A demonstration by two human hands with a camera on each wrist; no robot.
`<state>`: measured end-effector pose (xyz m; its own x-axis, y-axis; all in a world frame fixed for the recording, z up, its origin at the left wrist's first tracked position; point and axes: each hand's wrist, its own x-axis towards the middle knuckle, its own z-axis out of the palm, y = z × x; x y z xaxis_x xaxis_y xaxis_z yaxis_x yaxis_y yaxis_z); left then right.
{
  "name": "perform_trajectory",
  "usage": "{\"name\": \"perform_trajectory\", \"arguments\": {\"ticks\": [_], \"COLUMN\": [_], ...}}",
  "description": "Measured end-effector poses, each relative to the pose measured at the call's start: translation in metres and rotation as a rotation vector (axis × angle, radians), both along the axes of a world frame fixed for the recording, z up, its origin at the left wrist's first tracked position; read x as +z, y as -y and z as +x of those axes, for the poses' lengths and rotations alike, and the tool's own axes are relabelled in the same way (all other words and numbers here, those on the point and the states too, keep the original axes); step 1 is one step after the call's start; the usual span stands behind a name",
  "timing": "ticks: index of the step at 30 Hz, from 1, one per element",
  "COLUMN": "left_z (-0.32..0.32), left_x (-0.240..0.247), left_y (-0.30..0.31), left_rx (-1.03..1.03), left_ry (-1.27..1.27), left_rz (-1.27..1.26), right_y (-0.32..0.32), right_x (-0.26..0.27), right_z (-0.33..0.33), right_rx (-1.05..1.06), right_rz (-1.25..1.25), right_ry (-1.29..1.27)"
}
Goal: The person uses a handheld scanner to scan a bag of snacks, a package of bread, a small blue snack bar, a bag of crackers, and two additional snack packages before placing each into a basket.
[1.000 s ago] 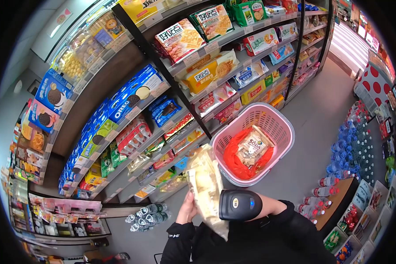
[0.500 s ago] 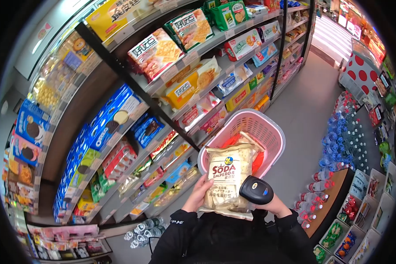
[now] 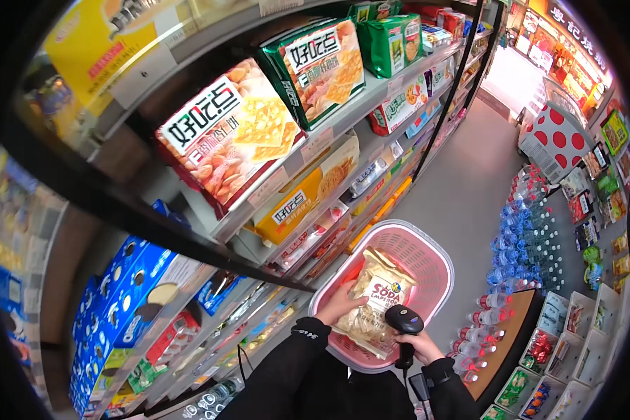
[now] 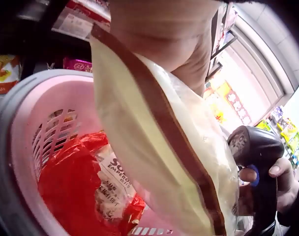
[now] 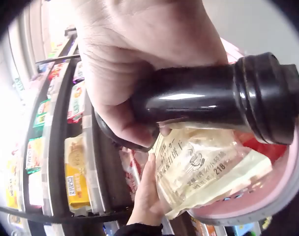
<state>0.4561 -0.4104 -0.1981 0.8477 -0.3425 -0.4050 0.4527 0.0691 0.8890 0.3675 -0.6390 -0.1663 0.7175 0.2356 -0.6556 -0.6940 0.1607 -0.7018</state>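
Note:
My left hand [image 3: 341, 302] grips the left side of a cream bag of Soda Emperor crackers [image 3: 379, 297], over the pink basket [image 3: 435, 273]. In the left wrist view the bag [image 4: 154, 123] is seen from its edge, a brown stripe along it. To its right, my right hand [image 3: 421, 346] grips a black barcode scanner [image 3: 404, 320] by the handle, its head beside the bag. The right wrist view shows the handle [image 5: 194, 96] across the palm. Inside the basket lie a red plastic bag [image 4: 68, 189] and another cracker bag [image 4: 112, 187].
Shelves of boxed biscuits [image 3: 238, 133] rise close on the left. Bottled drinks [image 3: 518, 241] stand on the floor to the right, near a brown-topped stand [image 3: 514, 336] and white bins of packets [image 3: 549, 315]. The grey aisle floor [image 3: 462, 189] leads to a bright doorway.
The cracker bag turned from edge-on to printed side up and moved forward over the basket. The scanner came round to its right side. The head view has shifted closer to the shelves.

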Motion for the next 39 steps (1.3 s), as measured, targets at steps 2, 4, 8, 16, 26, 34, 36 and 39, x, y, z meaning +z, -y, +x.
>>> {"name": "perform_trajectory", "arguments": {"ticks": [2,4,8,16,26,34,36,39], "left_z": [0.009,0.015,0.022,0.03,-0.01,-0.106,-0.137,-0.185], "left_x": [-0.039,-0.053,-0.085,-0.102,-0.065,0.018,0.032,0.044], "left_y": [0.003,0.006,0.012,0.005,0.03,-0.004,-0.013,-0.028], "left_rx": [-0.018,-0.046,-0.086,-0.261,-0.096,-0.064,-0.038,0.041], "left_ry": [-0.01,0.046,0.244,0.14,0.315,0.407,0.328,0.325], "left_rz": [-0.013,0.109,0.356,0.692,1.13,0.552,0.458,0.5], "right_y": [-0.005,-0.011,-0.019,-0.02,0.004,0.021,0.018,0.011], "right_x": [-0.001,-0.008,-0.019,0.005,0.055,0.092,0.096,0.099], "right_z": [0.01,0.013,0.01,-0.022,-0.036,-0.049,-0.053,-0.057], "right_rx": [-0.061,-0.112,-0.15,-0.061,0.239,0.348,0.356,0.45], "right_rz": [0.023,-0.005,-0.07,-0.133,-0.255,-0.315,-0.27,-0.285], "right_ry": [-0.142,-0.143,-0.128,-0.073,0.123,0.395,0.429,0.459]}}
